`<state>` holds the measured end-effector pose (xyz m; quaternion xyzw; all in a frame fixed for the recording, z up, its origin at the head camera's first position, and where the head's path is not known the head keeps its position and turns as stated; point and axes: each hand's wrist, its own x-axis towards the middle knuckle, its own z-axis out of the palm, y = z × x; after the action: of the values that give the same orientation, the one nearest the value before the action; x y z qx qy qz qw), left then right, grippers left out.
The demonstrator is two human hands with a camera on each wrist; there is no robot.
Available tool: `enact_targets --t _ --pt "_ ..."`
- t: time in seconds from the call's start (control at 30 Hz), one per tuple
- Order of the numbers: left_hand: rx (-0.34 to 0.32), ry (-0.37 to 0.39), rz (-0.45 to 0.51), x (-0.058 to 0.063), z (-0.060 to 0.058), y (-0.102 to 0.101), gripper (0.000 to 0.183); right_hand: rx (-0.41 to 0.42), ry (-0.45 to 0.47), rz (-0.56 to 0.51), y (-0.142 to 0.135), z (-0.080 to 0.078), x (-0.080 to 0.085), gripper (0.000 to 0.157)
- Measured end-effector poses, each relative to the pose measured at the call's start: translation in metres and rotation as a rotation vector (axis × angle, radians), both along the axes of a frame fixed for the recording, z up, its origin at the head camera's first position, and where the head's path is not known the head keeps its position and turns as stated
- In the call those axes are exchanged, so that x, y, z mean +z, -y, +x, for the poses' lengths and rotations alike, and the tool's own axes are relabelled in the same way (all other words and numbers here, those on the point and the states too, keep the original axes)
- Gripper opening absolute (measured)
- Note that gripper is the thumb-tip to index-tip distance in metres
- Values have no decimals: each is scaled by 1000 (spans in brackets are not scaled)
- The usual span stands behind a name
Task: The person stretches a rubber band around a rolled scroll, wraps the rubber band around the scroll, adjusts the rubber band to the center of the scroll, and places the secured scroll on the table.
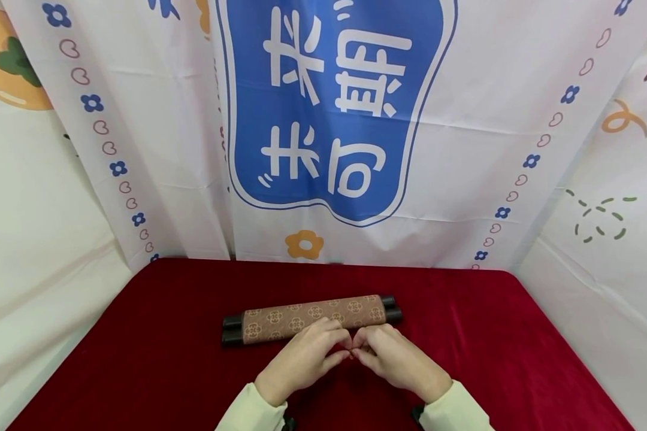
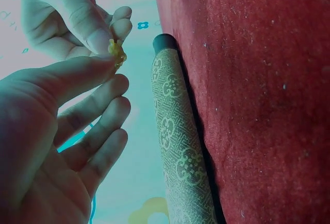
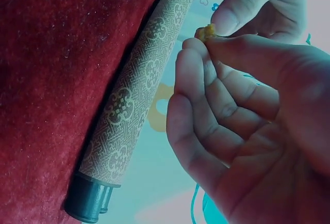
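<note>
Between both hands is a small, bunched, yellow-amber thing, thin and looped in parts; its kind cannot be told. My left hand pinches it between thumb and index finger, the other fingers loosely bent. From the other side, my right hand pinches the same thing with thumb and fingertips. Just beyond the hands lies a rolled-up scroll of brown cloth with pale flower patterns. Black knobs stick out in pairs at its two ends. In the head view, the hands cover part of its near edge.
A dark red velvety cloth covers the table. White printed curtains rise behind and at both sides, the back one with a large blue sign.
</note>
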<state>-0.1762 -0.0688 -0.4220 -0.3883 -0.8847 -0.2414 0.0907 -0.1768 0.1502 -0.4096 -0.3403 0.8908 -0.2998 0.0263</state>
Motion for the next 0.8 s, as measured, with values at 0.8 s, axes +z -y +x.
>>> enact_targets --t 0.8 --pt "-7 46 -24 4 -4 9 18 -120 9 11 -9 -4 2 10"
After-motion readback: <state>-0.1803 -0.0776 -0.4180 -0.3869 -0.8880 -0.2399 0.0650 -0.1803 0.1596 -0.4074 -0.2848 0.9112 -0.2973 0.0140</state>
